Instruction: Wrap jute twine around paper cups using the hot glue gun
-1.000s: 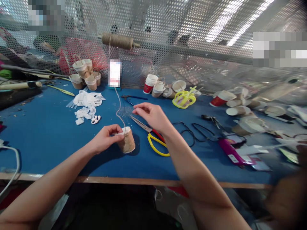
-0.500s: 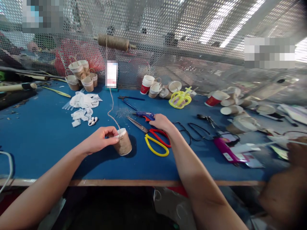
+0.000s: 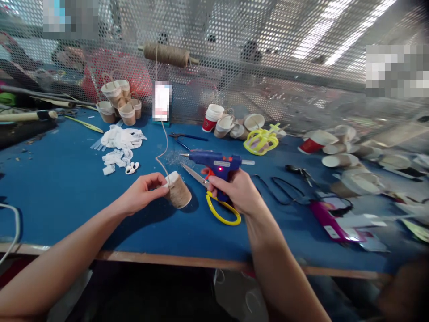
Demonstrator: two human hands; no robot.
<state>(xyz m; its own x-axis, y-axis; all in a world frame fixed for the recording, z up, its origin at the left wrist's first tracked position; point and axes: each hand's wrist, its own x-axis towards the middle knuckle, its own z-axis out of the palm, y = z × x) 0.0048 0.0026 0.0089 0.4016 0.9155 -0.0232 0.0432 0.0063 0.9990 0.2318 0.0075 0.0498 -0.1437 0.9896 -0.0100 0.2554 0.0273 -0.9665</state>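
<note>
My left hand (image 3: pixel 145 192) pinches the rim of a paper cup (image 3: pixel 179 191) wrapped in brown twine, tilted on its side above the blue table. A strand of twine (image 3: pixel 166 138) runs from the cup's rim up past a bright blurred panel towards a spool (image 3: pixel 166 54). My right hand (image 3: pixel 234 188) is wrapped round the handle of a blue glue gun (image 3: pixel 214 160), whose red light is lit and whose nozzle points left. Below the glue gun lie scissors (image 3: pixel 223 212); my right hand hides part of their handles.
Twine-wrapped cups (image 3: pixel 126 114) are stacked at the back left, near white lace strips (image 3: pixel 120 136). Pliers (image 3: pixel 187 137), a red cup (image 3: pixel 211 120) and a yellow basket-like frame (image 3: pixel 260 142) stand farther back. To the right are a purple box (image 3: pixel 330 226), black cable (image 3: pixel 284 190) and more cups (image 3: pixel 317 142).
My right hand has lifted the glue gun off the table and brought it nearer, above the scissors. The cup has tilted slightly in my left hand. The view has shifted a little.
</note>
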